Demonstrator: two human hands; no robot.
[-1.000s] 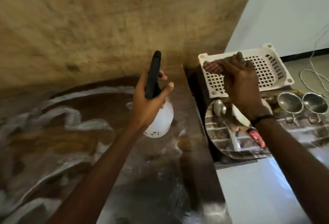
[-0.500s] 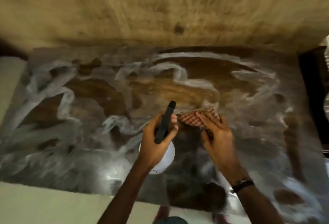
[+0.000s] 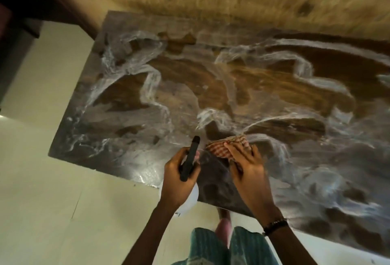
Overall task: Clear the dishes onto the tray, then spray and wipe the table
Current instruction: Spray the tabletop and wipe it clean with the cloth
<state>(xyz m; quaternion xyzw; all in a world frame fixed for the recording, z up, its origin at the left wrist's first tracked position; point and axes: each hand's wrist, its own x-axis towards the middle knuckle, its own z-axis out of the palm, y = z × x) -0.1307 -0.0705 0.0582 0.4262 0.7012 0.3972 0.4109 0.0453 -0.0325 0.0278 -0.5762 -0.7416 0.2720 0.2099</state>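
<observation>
Table (image 3: 274,87) lies below us, streaky. Our left hand (image 3: 177,180) grips the spray bottle (image 3: 190,157); our right hand (image 3: 247,165) presses the cloth (image 3: 221,146), flat we think. We should wipe long, firm rows.

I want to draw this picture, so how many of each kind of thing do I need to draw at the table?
Hands: 2, the left hand and the right hand
spray bottle: 1
checked cloth: 1
table: 1
Total: 5
</observation>
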